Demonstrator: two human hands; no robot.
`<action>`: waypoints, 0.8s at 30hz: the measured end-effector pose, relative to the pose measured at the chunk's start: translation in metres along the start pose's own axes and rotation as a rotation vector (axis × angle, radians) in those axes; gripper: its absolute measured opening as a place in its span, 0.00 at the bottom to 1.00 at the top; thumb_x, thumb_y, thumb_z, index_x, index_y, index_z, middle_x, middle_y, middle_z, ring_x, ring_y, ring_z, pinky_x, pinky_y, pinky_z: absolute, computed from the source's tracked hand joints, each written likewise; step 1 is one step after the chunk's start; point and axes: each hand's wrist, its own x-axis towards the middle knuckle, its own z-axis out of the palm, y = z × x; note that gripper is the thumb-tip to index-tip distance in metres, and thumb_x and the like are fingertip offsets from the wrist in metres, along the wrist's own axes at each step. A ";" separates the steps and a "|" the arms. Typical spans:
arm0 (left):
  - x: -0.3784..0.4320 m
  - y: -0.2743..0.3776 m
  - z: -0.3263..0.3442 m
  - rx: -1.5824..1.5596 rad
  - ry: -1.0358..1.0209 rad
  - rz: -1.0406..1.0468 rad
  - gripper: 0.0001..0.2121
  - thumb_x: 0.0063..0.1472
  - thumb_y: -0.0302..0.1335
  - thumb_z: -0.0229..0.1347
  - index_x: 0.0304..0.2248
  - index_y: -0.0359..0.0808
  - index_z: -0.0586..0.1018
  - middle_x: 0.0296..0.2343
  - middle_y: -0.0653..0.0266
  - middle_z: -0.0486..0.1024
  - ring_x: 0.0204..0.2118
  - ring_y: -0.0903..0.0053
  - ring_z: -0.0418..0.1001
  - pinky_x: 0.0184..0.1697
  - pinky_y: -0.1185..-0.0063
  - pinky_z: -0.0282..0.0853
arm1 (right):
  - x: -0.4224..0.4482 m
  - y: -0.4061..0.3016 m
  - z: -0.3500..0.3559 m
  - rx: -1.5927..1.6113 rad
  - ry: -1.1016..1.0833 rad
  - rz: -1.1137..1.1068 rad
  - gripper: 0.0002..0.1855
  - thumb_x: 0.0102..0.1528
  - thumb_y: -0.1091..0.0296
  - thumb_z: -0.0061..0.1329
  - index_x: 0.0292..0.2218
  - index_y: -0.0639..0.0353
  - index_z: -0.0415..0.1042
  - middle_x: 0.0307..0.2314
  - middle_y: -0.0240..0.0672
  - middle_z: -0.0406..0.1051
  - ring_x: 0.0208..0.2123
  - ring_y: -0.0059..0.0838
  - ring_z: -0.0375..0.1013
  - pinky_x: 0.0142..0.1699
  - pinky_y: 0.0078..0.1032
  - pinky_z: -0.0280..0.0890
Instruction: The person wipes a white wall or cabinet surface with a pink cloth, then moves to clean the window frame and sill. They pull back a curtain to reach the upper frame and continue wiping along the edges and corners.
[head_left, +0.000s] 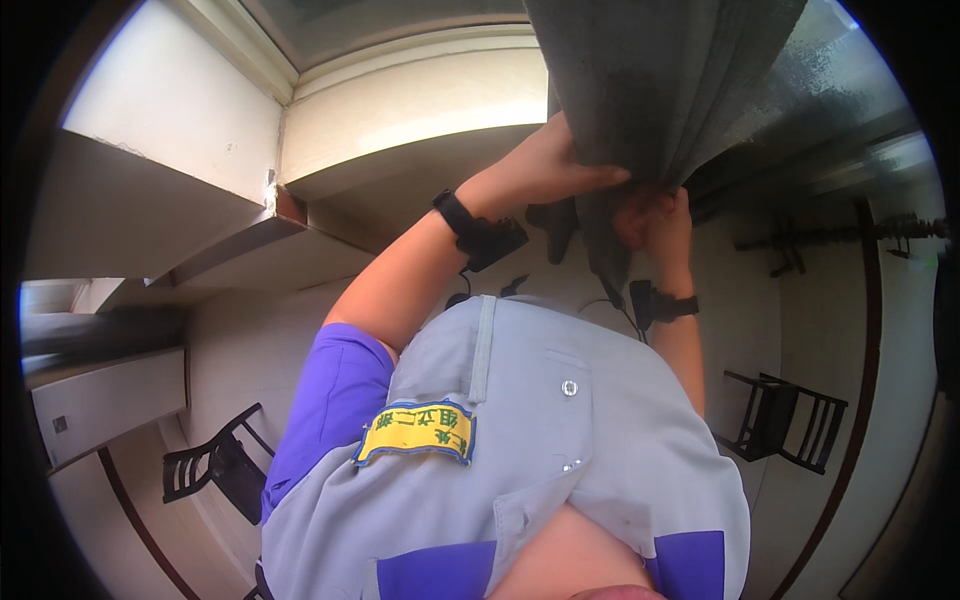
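Observation:
A dark grey curtain (645, 82) hangs before me from the top of the view, and its folds draw together toward my hands. My left hand (559, 161) is at its left edge, thumb across the front and fingers hidden behind the cloth. Lower and to the right, my right hand (652, 214) is closed around the gathered part. Below the hands, a darker strip of cloth (604, 240) tapers downward. Each wrist carries a black strapped device, one on the left wrist (484, 232) and one on the right wrist (664, 304).
A window ledge (412, 94) and a boxed wall corner (262, 195) with chipped edges stand at the left. Dark chairs stand on the floor, one at left (217, 457) and one at right (784, 420). A thin cable (637, 326) hangs near my right wrist.

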 end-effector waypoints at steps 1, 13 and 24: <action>0.004 0.005 0.001 -0.032 -0.032 -0.029 0.25 0.58 0.32 0.61 0.53 0.29 0.71 0.48 0.46 0.74 0.52 0.57 0.72 0.53 0.69 0.68 | -0.001 0.001 0.003 0.001 -0.021 0.001 0.14 0.54 0.74 0.46 0.43 0.64 0.66 0.33 0.43 0.75 0.35 0.37 0.75 0.40 0.29 0.69; -0.022 -0.044 -0.036 0.153 0.211 -0.304 0.20 0.62 0.25 0.58 0.52 0.27 0.73 0.49 0.56 0.76 0.51 0.70 0.71 0.54 0.74 0.66 | -0.008 -0.008 0.027 -0.068 -0.232 -0.111 0.17 0.54 0.71 0.48 0.46 0.62 0.66 0.36 0.42 0.76 0.39 0.42 0.77 0.42 0.33 0.69; -0.092 -0.077 -0.097 0.214 0.483 -0.388 0.14 0.63 0.26 0.56 0.46 0.27 0.77 0.41 0.57 0.79 0.44 0.69 0.75 0.48 0.73 0.68 | 0.008 -0.009 0.091 -0.171 -0.452 -0.268 0.15 0.54 0.66 0.50 0.40 0.63 0.64 0.33 0.52 0.73 0.37 0.55 0.74 0.39 0.39 0.68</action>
